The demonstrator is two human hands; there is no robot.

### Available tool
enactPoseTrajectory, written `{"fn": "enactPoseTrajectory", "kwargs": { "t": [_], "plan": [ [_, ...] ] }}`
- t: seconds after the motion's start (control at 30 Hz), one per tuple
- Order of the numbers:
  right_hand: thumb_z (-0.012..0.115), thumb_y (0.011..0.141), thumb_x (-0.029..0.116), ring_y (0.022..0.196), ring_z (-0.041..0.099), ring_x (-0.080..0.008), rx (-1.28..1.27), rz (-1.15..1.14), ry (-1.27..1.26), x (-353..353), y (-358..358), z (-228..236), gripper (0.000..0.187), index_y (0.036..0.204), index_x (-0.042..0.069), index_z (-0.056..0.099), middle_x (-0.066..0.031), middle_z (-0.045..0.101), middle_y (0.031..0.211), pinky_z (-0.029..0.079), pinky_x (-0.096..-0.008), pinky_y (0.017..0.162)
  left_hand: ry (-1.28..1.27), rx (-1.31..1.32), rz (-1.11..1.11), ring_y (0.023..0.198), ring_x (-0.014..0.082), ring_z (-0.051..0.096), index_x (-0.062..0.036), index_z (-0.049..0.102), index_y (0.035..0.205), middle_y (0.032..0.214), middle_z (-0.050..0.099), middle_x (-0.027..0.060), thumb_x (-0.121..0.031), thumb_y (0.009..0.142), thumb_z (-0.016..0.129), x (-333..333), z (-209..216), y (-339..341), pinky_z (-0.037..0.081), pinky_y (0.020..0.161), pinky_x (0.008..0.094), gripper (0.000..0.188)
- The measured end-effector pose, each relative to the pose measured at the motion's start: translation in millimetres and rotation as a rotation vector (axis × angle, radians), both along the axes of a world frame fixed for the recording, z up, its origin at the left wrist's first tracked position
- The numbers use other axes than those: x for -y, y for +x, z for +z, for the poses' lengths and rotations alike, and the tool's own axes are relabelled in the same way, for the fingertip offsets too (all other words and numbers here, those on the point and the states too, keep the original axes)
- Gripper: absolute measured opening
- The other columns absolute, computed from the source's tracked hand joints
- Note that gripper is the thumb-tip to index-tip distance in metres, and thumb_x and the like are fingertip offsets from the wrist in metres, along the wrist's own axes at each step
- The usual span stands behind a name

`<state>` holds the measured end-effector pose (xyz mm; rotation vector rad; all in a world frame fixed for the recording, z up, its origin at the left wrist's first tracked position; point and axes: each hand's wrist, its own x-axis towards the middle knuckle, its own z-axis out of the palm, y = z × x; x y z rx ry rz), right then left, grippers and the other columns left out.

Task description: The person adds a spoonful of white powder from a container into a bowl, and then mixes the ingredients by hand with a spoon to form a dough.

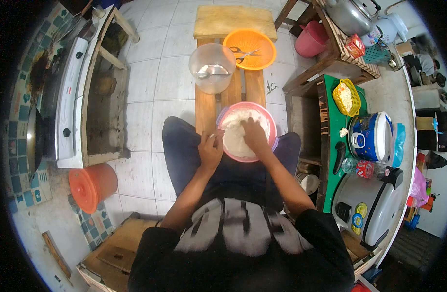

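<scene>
1. A round, smooth-walled pink plastic basin (pixel 269 117) is being flanked by two dark-clothed knees, at the near end of a slatted wooden bench (pixel 205 108).
2. A bed of soft, off-white powder (pixel 235 140) is being contained in the basin, its surface loose and uneven.
3. The powder is being touched by the right hand (pixel 254 135), whose fingers are being pointed down and slightly spread into it; whether any is being gripped cannot be told.
4. The left hand (pixel 211 146) is being held at the basin's left rim, its fingers bent and brought close together; whether anything is being pinched there cannot be told.
5. Farther along the bench, a deep, translucent round bowl (pixel 199 57) is being seen, with white residue and a slim grey shape, too unclear to name, inside.
6. Just beside it, an orange plastic colander (pixel 267 55) is being displayed, its wall perforated; dark-handled metal scissors (pixel 246 54) are being cradled inside.
7. The bench's far end is being covered by a flat, yellowish wooden board (pixel 233 22).
8. At the right, a green surface (pixel 329 104) is being shared by a woven-looking yellow basket (pixel 336 91) of pale pieces, a glossy blue-and-white cooker (pixel 371 136) and a crinkled clear bottle (pixel 357 166).
</scene>
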<state>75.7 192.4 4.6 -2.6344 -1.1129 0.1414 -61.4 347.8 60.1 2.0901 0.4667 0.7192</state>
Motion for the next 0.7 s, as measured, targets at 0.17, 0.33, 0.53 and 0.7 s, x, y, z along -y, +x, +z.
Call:
{"fn": "enactPoseTrajectory", "kwargs": {
  "t": [0.17,0.33,0.53,0.7],
  "plan": [
    [0.077,0.071,0.020,0.108,0.061,-0.0354,-0.451,0.065,0.131,9,2,25,0.052,0.120,0.007,0.063,-0.0164,0.065,0.115,0.047,-0.0464,0.097,-0.254,0.108,0.056,0.079,0.0225,0.069,0.0070,0.060,0.103,0.103,0.052,0.0154,0.000,0.099,0.049,0,-2,0,0.059,0.068,0.0296,0.013],
    [0.078,0.068,0.017,0.120,0.052,-0.0422,-0.275,-0.132,0.224,-6,-1,41,0.063,0.126,0.005,0.058,-0.0226,0.055,0.131,0.046,-0.0475,0.100,-0.256,0.195,0.109,0.079,0.0234,0.064,0.0063,0.054,0.100,0.104,0.051,0.0163,0.003,0.099,0.044,0,-7,-3,0.055,0.070,0.0325,0.011],
    [0.077,0.068,0.010,0.120,0.050,-0.0464,-0.118,0.062,0.017,-29,-11,46,0.067,0.132,0.006,0.055,-0.0227,0.051,0.136,0.046,-0.0481,0.102,0.006,0.114,0.109,0.082,0.0307,0.056,0.0048,0.055,0.097,0.091,0.052,0.0190,0.003,0.097,0.047,-4,-9,-7,0.049,0.071,0.0383,0.009],
    [0.076,0.070,0.008,0.119,0.054,-0.0431,-0.312,-0.080,0.173,-9,8,-9,0.066,0.133,0.007,0.055,-0.0212,0.055,0.132,0.047,-0.0447,0.101,0.059,0.119,0.176,0.077,0.0252,0.059,0.0046,0.057,0.097,0.093,0.053,0.0161,0.003,0.096,0.050,-5,-22,2,0.051,0.064,0.0333,0.007]
  ]
}}
